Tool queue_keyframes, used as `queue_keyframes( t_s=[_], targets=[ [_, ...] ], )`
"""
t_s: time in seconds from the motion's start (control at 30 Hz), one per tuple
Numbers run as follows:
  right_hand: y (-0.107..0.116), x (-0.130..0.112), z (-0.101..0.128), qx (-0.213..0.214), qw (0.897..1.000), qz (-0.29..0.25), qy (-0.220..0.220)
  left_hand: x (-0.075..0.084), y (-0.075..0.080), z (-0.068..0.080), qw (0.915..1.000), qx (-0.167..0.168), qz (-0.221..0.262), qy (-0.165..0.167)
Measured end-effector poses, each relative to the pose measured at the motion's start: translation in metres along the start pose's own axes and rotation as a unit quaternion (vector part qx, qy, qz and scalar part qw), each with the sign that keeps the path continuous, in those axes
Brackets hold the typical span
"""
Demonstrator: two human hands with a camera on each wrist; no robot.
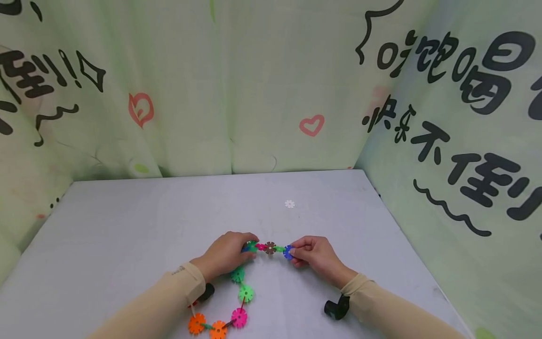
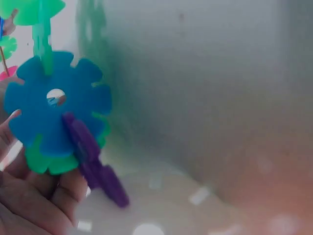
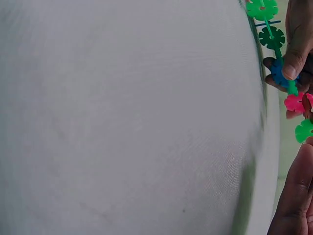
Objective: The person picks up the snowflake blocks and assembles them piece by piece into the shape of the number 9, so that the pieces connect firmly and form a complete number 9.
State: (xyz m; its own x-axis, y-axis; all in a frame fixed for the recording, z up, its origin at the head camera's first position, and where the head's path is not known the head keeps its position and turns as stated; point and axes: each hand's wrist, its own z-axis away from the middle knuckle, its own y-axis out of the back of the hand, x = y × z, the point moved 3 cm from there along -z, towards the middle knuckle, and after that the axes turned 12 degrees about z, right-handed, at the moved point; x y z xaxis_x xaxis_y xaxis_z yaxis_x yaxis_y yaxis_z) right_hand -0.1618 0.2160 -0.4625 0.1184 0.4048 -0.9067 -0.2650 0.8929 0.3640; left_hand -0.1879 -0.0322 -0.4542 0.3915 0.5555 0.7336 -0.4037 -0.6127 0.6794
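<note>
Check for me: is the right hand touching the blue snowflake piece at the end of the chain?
Touching. In the head view the right hand pinches the blue snowflake piece between its fingertips, with no gap.

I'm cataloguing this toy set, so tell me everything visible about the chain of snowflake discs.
The chain of snowflake discs is flat notched plastic pieces slotted edge to edge: orange, pink, green, blue, brown. It lies on the grey table, curving from near the left sleeve up to the hands. The left hand pinches a blue-green joint; the right hand pinches the blue end disc.
</note>
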Motion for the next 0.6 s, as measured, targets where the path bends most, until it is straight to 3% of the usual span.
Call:
queue_keyframes(
  t_s=[0.2, 0.6],
  targets=[
    [-0.0011, 0.0002, -0.0009, -0.005, 1.000, 0.001, -0.001, 0.0031, -0.0010, -0.0020, 0.9995, 0.006, -0.031, -0.010],
    [-0.0063, -0.0025, -0.0021, -0.011, 1.000, -0.009, 0.007, 0.0044, -0.0054, -0.0079, 0.9986, -0.015, -0.006, -0.051]
  ],
)
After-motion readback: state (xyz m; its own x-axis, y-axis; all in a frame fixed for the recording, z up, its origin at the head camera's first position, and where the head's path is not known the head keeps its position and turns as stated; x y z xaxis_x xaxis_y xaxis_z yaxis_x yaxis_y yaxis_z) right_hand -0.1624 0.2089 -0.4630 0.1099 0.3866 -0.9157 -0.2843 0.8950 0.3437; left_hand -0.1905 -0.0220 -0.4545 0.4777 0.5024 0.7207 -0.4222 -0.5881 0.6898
